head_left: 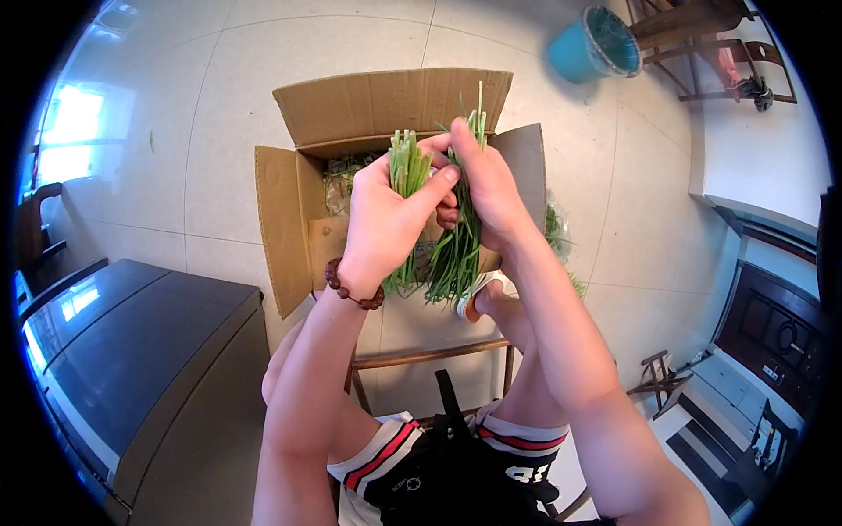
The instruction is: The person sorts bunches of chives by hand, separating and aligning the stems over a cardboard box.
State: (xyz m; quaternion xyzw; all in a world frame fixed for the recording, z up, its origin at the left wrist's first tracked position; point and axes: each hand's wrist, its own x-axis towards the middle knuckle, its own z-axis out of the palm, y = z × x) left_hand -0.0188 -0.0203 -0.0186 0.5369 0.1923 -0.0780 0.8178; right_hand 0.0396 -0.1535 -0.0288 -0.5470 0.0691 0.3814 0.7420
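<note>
My left hand (383, 210) is closed around a thick bunch of garlic chives (409, 165), their pale cut ends pointing up and away from me. Close beside it, my right hand (488, 188) grips a second, thinner bunch of chives (456, 254), whose dark green leaves hang down toward my knees. The fingers of both hands meet between the two bunches. Under the hands stands an open cardboard box (386, 105) with its flaps folded out; some green scraps (344, 180) lie inside it. My hands cover part of the box's interior.
A dark glossy cabinet (140, 342) stands at my left. More greens (556, 226) lie on the tiled floor just right of the box. At the upper right are a teal bucket (596, 48) and a wooden chair (702, 35). My legs flank the near side of the box.
</note>
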